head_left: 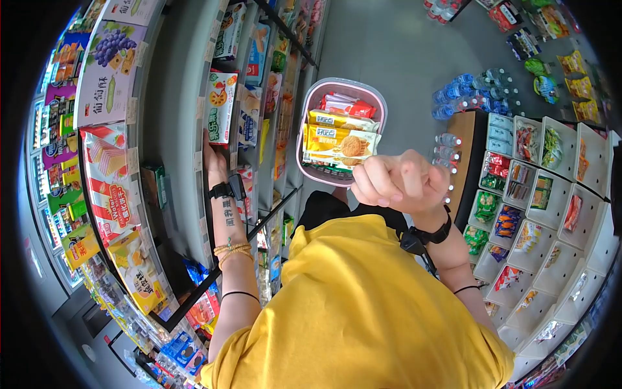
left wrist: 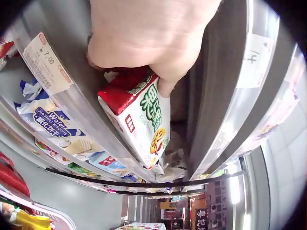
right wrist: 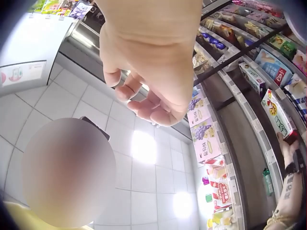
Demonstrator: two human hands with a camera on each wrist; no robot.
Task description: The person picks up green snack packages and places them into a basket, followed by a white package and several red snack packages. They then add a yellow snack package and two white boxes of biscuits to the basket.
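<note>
1. The background is a shop: a long grey shelf [head_left: 172, 129] on the person's left, a grey floor [head_left: 389, 39] ahead, white bins [head_left: 544, 194] on the right.
2. The white biscuit box [head_left: 222, 107] with green lettering lies at the front of the shelf, tilted in the left-wrist view. The left hand [head_left: 216, 162] grips it by its red end, the thumb bent over one side.
3. The likeliest trouble is a slip: the grip takes in only one end, so the box could swing down or drop if the fingers loosen.
4. The raised shelf edge, with its price label [left wrist: 49, 62], runs close beside the box; a corner could catch there if the box is drawn out low. Squeezing hard could dent the carton.
5. Neighbouring packs crowd the spot. The blue-and-white wafer pack [head_left: 249, 123] sits near, and a careless wrist could knock it.
6. The right hand [head_left: 405, 183] holds nothing, its fingers loosely bent, near the pink-rimmed basket [head_left: 344, 80]. Yellow biscuit packs [head_left: 327, 146] lie over red packets [head_left: 350, 107] inside; another item set on top could slide off the pile. What supports the basket cannot be told.
7. A dark rail [head_left: 194, 298] crosses the shelving near the left forearm, and could obstruct a sideways sweep. Farther off, bottles [head_left: 463, 94] stand beyond the basket.
</note>
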